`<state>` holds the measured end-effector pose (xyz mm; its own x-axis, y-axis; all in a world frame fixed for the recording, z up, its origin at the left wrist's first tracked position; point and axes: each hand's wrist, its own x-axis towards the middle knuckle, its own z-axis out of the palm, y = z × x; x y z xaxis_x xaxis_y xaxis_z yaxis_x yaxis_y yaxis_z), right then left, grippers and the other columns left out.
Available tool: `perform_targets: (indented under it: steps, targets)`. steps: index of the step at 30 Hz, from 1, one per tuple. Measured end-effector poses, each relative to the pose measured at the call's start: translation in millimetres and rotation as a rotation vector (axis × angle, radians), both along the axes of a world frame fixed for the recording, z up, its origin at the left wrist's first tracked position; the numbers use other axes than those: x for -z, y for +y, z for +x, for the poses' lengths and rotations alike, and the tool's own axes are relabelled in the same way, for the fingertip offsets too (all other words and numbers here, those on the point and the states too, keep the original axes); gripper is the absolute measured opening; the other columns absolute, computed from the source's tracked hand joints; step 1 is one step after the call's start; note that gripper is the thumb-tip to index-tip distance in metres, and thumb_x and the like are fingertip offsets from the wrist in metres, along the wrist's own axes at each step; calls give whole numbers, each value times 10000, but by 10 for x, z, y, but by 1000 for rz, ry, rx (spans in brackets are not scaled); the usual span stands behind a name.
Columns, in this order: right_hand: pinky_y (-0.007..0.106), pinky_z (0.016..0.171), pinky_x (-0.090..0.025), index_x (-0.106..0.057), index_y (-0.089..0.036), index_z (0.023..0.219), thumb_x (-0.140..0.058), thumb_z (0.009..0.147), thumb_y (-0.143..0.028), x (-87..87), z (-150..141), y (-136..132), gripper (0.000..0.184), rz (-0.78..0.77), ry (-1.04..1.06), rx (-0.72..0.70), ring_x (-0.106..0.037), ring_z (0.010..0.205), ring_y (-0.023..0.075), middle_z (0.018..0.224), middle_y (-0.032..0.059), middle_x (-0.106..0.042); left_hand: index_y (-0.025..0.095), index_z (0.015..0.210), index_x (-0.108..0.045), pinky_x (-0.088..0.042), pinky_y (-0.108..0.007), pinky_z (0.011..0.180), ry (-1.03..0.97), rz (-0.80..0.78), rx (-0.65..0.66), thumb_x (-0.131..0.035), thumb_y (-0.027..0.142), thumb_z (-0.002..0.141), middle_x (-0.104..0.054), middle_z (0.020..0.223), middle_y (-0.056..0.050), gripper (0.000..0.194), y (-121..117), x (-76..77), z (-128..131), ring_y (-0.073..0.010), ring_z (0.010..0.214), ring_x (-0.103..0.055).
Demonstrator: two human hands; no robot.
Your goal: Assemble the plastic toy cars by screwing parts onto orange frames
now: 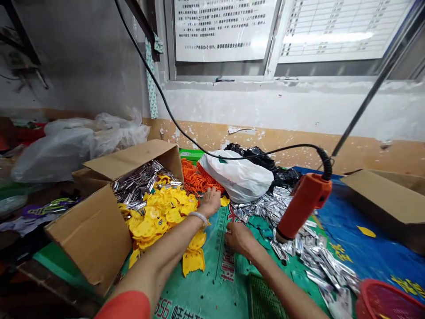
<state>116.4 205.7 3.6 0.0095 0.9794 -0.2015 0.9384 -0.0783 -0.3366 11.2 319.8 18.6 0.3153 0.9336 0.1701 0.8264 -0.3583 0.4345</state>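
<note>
My left hand (210, 202), with a pale bangle (199, 217) on its wrist, reaches to the edge of a pile of orange cords (195, 177). Its fingers are slightly bent and apart, with nothing visible in them. Beside that forearm lies a heap of yellow plastic pieces (156, 217), some spilling onto the green sheet (212, 248). Above the sheet, my right hand (239, 238) has its fingers curled together; whatever they may hold is hidden. Just right of it spread many small silver packets (265, 208).
An open cardboard box (93, 230) with silver pieces stands left. A white bag (241, 177) lies behind my hands. An orange-red handheld tool (303, 206) hangs on a black cable at right. A green basket (265, 297) and red basket (385, 301) sit nearest me.
</note>
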Motion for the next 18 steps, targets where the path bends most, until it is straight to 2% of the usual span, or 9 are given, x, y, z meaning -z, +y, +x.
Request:
perform_targets:
  steps: [5, 8, 12, 18]
  targets:
    - [370, 847, -524, -617, -196, 1094, -562, 910, -334, -60, 138, 63, 236, -31, -62, -8, -620, 1005, 199, 1138, 61, -625, 172, 1215, -556, -522, -448, 861, 163, 204, -100, -573, 325, 905, -578, 1236, -101, 346, 343, 44, 35, -235, 1035, -603]
    - [395, 843, -528, -603, -167, 1111, -562, 910, -332, -78, 217, 94, 263, -70, -78, -19, -625, 987, 196, 1126, 72, -628, 170, 1219, -552, -521, -453, 863, 240, 241, -108, -576, 325, 903, -576, 1239, -102, 353, 476, 51, -39, -239, 1040, -601]
    - [412, 848, -527, -594, -156, 1128, -556, 913, -336, -71, 309, 92, 283, -97, -87, -35, -626, 986, 197, 1132, 78, -627, 169, 1210, -558, -525, -446, 854, 330, 177, 11, -574, 326, 905, -585, 1224, -99, 343, 503, 102, -139, -233, 1026, -607]
    - [412, 851, -525, -600, -156, 1115, -557, 912, -337, -23, 405, -61, 275, -111, -66, -52, -625, 986, 197, 1122, 76, -630, 170, 1208, -557, -531, -436, 841, 345, 17, 160, -580, 323, 901, -591, 1209, -95, 343, 301, 116, -292, -230, 1012, -613]
